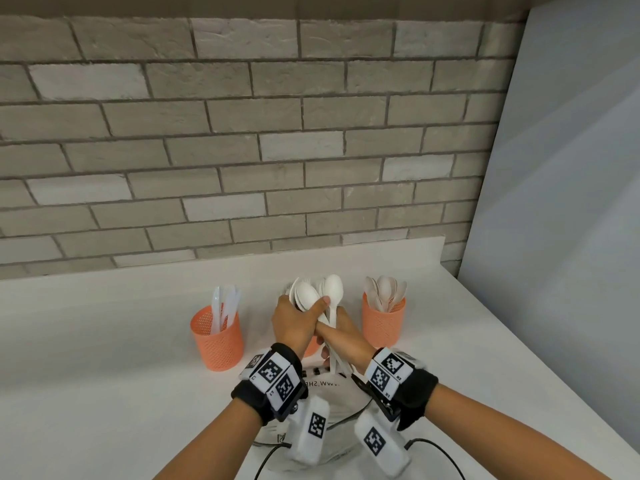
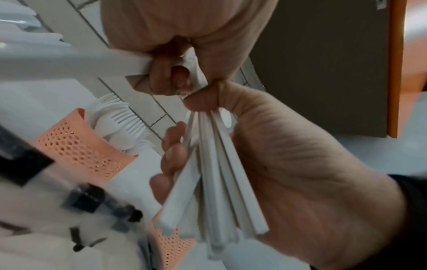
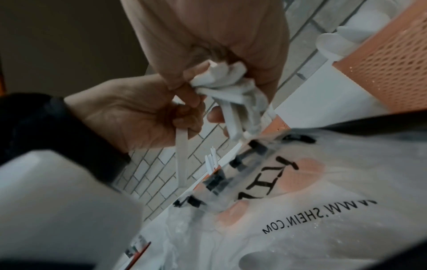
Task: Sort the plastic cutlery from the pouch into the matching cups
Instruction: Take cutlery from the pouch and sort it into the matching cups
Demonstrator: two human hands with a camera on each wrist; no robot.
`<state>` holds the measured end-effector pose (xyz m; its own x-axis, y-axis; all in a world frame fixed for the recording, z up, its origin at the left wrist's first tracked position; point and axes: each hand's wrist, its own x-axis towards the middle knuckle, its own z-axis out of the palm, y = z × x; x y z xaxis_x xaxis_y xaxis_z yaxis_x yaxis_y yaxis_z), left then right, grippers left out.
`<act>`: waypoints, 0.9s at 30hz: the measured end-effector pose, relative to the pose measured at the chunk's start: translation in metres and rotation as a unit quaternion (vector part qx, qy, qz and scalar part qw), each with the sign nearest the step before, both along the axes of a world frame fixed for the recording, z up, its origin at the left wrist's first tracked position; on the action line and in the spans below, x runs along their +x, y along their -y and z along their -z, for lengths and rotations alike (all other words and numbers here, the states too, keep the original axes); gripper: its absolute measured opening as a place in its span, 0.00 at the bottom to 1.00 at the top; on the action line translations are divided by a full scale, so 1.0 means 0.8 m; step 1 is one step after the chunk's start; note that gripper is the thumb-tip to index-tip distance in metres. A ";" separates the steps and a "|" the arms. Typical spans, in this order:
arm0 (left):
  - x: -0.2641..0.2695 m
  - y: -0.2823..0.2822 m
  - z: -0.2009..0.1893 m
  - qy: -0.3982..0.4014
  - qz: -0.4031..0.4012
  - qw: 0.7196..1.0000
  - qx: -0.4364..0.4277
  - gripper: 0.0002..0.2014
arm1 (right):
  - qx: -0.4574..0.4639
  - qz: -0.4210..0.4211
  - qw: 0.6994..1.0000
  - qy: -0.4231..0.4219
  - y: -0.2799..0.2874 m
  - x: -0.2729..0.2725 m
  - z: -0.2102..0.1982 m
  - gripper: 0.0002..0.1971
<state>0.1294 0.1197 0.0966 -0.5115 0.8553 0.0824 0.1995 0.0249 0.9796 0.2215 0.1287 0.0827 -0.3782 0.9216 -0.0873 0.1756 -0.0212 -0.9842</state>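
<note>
Both hands hold one bunch of white plastic spoons (image 1: pixel 322 292) upright above the counter, in front of the middle cup. My left hand (image 1: pixel 294 323) grips the bunch just under the bowls, thumb across the front. My right hand (image 1: pixel 346 336) grips the handles (image 2: pixel 219 182) lower down. The clear printed pouch (image 1: pixel 329 403) lies under my wrists. Three orange mesh cups stand in a row: the left cup (image 1: pixel 218 337) holds knives, the right cup (image 1: pixel 383 318) holds spoons, and the middle cup (image 2: pixel 76 146) holds forks (image 2: pixel 120 117); my hands mostly hide it in the head view.
A white counter (image 1: pixel 104 341) runs back to a grey brick wall (image 1: pixel 242 150). A pale panel (image 1: pixel 554 237) stands along the right side. Black cables (image 1: pixel 433 448) trail from the wrist units near the front edge.
</note>
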 end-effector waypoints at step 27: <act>0.002 0.009 0.005 0.092 0.121 0.988 0.003 0.11 | -0.149 -0.018 0.973 -0.173 0.005 0.011 0.003 0.21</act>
<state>0.1311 0.1121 0.0923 -0.2989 0.9542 0.0131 0.0168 -0.0084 0.9998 0.2303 0.1250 0.0803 -0.4648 0.8600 -0.2104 -0.1601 -0.3154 -0.9354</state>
